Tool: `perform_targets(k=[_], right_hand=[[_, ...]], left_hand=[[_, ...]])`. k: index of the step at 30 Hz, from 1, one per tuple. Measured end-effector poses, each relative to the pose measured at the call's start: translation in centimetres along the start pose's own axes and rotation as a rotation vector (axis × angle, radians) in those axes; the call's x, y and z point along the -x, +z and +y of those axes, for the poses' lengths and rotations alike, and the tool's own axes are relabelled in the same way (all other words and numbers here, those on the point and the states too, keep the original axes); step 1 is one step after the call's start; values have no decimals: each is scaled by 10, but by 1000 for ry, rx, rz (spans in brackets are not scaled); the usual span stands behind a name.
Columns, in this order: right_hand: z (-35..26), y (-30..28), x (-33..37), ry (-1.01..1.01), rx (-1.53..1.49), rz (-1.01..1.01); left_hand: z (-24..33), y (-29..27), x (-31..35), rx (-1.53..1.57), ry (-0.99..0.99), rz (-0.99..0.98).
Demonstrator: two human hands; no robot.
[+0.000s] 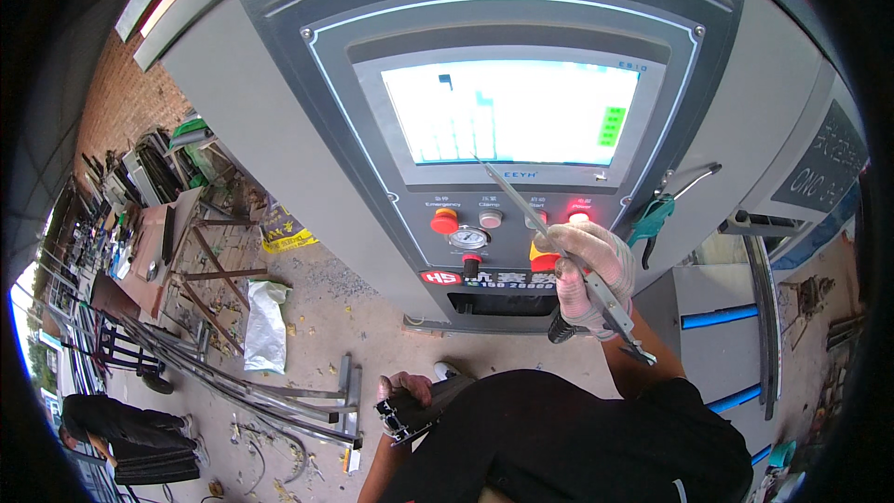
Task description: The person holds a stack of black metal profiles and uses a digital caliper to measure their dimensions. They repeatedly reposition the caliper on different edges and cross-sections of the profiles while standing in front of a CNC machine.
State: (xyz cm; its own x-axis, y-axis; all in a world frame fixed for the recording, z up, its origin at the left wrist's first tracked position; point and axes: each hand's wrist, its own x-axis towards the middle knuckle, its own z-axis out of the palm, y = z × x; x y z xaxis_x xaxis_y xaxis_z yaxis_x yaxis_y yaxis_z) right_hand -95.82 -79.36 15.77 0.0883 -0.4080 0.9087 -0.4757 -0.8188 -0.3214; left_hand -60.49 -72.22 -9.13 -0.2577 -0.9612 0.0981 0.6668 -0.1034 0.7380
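My right hand [596,270], in a pale glove, is closed around a metal caliper [609,305]. Its jaws point down toward my arm, and its long thin end reaches up to the lower edge of a bright touch screen [521,116]. The hand is in front of the control panel's buttons, partly covering them. Low in the view, my left hand [407,389] grips a dark profile bar [410,416] whose hollow, slotted end faces forward. Most of that bar is hidden against my black clothing. A black handle-like piece [562,328] shows below my right hand; what it belongs to is unclear.
The panel carries a red emergency button [445,221], a round gauge [468,237] and a black knob [471,265]. Teal-handled pliers [654,217] hang at its right side. Metal bars [279,391] and a white sack [267,326] lie left. Another person [130,433] bends over at far left.
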Motion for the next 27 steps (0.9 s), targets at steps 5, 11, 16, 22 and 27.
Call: perform_targets(k=[5, 11, 16, 22, 27], right_hand=[[-1, -5, 8, 39, 40, 11], [0, -9, 10, -23, 94, -8], [-9, -20, 17, 59, 88, -16], [-8, -26, 21, 146, -117, 137], [-8, -26, 20, 155, -7, 203]], left_hand=[[2, 2, 1, 7, -33, 21], [1, -2, -2, 21, -35, -44], [0, -6, 1, 9, -53, -25], [0, -8, 3, 45, -58, -45], [1, -4, 1, -56, -22, -38]])
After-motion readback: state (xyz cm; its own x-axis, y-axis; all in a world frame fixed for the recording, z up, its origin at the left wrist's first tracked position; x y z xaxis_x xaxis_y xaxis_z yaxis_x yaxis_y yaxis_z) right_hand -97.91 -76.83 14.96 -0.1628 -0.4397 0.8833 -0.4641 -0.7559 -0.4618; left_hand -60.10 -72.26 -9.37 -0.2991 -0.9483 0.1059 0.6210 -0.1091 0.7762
